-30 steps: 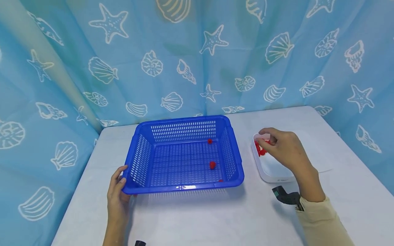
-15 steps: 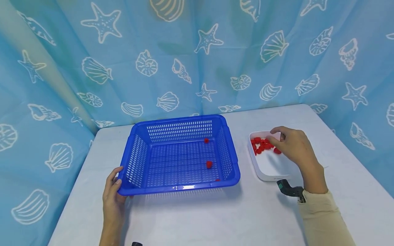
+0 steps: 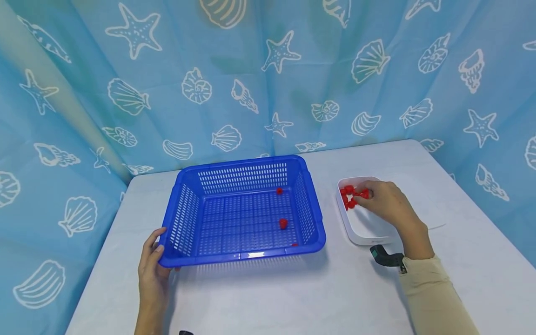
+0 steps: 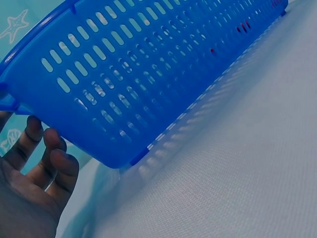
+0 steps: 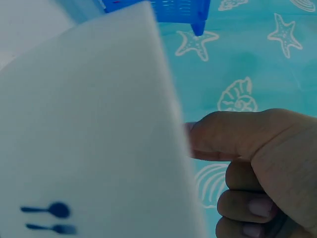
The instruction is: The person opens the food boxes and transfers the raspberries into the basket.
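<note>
At the near left corner of a blue plastic basket [image 3: 244, 256], my left hand [image 3: 152, 277] grips the rim, fingers curled under it in the left wrist view. Three red raspberries show inside the basket, one of them a larger raspberry [image 3: 283, 224]. My right hand [image 3: 389, 202] reaches into a white tray [image 3: 344, 221] holding several red raspberries [image 3: 349, 190]. Its thumb and forefinger close in a pinch at a raspberry [image 3: 365, 193], partly hidden by the fingers. The right wrist view has the fingertips behind the tray's wall [image 5: 99, 124].
A white cloth covers the table [image 3: 268, 298]. Behind and beside it hangs a blue curtain [image 3: 251, 60] with white shells and starfish. A dark wrist camera [image 3: 385, 257] sits at the right cuff, close to the tray's near edge.
My right hand has shifted right, then back left and lower into the raspberries, its thumb and forefinger closing together. My left hand stays on the basket. The head view has swung slightly.
</note>
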{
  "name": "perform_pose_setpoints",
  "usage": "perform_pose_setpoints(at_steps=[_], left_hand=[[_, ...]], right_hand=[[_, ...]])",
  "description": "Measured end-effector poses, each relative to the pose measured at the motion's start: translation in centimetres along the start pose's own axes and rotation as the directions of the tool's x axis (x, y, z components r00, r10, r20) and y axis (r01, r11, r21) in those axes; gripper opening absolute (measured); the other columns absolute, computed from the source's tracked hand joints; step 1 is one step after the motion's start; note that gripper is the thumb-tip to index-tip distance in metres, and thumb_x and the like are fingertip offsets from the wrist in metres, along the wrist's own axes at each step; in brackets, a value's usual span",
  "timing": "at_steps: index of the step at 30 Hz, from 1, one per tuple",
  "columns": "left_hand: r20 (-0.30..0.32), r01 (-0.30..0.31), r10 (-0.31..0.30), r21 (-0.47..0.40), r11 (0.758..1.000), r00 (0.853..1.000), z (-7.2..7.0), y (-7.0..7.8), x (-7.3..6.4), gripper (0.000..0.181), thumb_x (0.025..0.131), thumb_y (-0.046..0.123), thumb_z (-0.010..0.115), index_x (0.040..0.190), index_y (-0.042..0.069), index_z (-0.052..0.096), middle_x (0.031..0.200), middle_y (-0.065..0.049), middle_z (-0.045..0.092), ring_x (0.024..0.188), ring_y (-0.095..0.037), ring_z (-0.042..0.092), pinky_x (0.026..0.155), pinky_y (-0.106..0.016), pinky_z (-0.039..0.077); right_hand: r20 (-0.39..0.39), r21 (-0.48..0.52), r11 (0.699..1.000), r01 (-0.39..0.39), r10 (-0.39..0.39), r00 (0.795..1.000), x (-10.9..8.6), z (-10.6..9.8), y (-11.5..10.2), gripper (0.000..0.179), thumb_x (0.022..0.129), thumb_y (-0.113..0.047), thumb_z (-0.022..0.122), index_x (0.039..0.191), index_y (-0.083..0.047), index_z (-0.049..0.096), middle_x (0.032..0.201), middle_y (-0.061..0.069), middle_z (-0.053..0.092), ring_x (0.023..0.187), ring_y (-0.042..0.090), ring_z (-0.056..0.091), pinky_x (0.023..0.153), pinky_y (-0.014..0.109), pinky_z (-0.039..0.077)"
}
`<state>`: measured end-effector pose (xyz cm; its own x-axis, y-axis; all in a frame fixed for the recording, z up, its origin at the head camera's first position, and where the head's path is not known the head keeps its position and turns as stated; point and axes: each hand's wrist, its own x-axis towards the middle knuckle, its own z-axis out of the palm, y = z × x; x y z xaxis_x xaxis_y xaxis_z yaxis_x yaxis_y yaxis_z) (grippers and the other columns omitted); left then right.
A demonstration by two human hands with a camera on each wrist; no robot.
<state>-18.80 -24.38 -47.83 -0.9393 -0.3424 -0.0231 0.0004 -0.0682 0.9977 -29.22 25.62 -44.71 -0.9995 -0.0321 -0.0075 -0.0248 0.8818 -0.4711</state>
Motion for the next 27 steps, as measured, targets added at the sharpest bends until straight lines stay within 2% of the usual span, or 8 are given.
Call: perform_pose_setpoints(at_steps=[7,11,17,23,27], left_hand=[[0.005,-0.008,0.008,-0.022,1.0,1.0,-0.1,0.1,-0.1,0.04,0.095,0.032,0.042,0.134,0.025,0.044,0.117,-0.009,0.042,0.082,-0.018,0.056,0.059,-0.025,0.044],[0.012,-0.004,0.004,-0.04,0.999,1.0,0.0,0.1,-0.1,0.04,0.095,0.031,0.043,0.134,0.024,0.044,0.116,-0.009,0.042,0.08,-0.017,0.056,0.059,-0.026,0.043],[0.016,-0.007,0.007,-0.037,0.999,1.0,0.0,0.1,0.0,0.04,0.095,0.032,0.044,0.134,0.024,0.044,0.118,-0.009,0.042,0.08,-0.017,0.055,0.058,-0.026,0.043],[0.019,-0.013,0.014,-0.034,0.999,1.0,0.0,0.0,0.0,0.04,0.095,0.031,0.043,0.134,0.024,0.044,0.117,-0.01,0.043,0.079,-0.017,0.056,0.058,-0.027,0.043],[0.013,-0.009,0.009,-0.021,1.0,1.0,0.0,0.0,0.0,0.04,0.095,0.033,0.043,0.134,0.025,0.044,0.119,-0.009,0.043,0.082,-0.018,0.056,0.059,-0.026,0.043]], right_hand=[[0.056,0.018,1.0,0.012,-0.013,0.998,0.6,0.9,0.0,0.03,0.08,-0.022,0.07,0.106,-0.008,0.065,0.108,0.015,0.056,0.092,0.032,0.052,0.074,0.047,0.046],[0.082,-0.004,1.0,0.012,-0.012,0.997,0.7,1.4,0.1,0.03,0.078,-0.023,0.072,0.104,-0.008,0.066,0.113,0.017,0.056,0.101,0.036,0.051,0.081,0.052,0.044],[0.082,-0.015,1.0,0.004,-0.002,0.997,0.8,1.9,0.5,0.033,0.078,-0.02,0.072,0.106,-0.007,0.065,0.105,0.016,0.059,0.096,0.035,0.054,0.079,0.051,0.046],[0.09,-0.007,1.0,-0.019,0.019,0.996,1.0,2.5,0.8,0.035,0.076,-0.02,0.074,0.107,-0.006,0.066,0.107,0.018,0.06,0.1,0.037,0.053,0.079,0.052,0.046],[0.077,-0.02,1.0,-0.006,0.007,0.997,1.1,2.6,0.9,0.034,0.077,-0.019,0.074,0.106,-0.006,0.066,0.105,0.017,0.061,0.099,0.037,0.054,0.08,0.052,0.045]])
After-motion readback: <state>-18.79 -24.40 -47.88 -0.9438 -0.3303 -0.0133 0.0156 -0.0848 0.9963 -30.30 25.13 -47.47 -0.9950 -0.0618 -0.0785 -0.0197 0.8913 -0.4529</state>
